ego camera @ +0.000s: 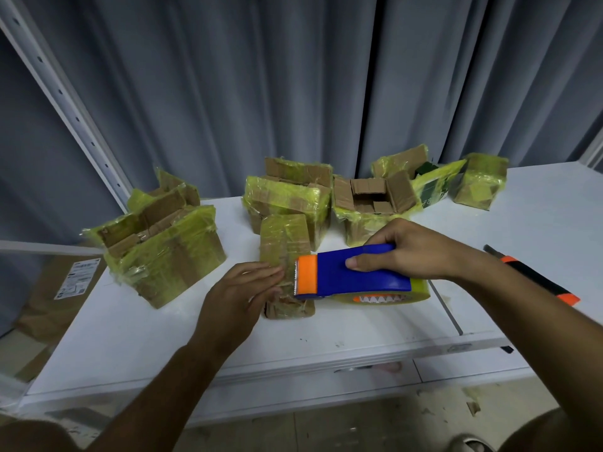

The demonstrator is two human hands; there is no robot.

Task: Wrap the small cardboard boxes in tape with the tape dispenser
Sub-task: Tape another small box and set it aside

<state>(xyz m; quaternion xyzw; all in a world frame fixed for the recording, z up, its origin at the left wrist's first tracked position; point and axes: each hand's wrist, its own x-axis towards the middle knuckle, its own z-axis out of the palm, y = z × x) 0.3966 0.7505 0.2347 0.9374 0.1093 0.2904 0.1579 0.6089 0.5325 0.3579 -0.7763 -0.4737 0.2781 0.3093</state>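
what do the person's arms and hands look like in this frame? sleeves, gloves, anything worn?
Both arms are bare from the frame edge to the fingertips: no sleeves in view. The left hand and the right hand wear no gloves. No watch, ring, bracelet or band shows on either wrist or on any finger. No markings or tape on them that I can see.

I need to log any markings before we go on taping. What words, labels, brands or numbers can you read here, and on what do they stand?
No text reads clearly.
White printed label on the flat brown cardboard sheet left of the white table: too small and blurred.
Pale lettering on the dark green box at the back: partial, unreadable.
Orange and white zigzag pattern on the tape roll core in the blue and orange tape dispenser: no words.
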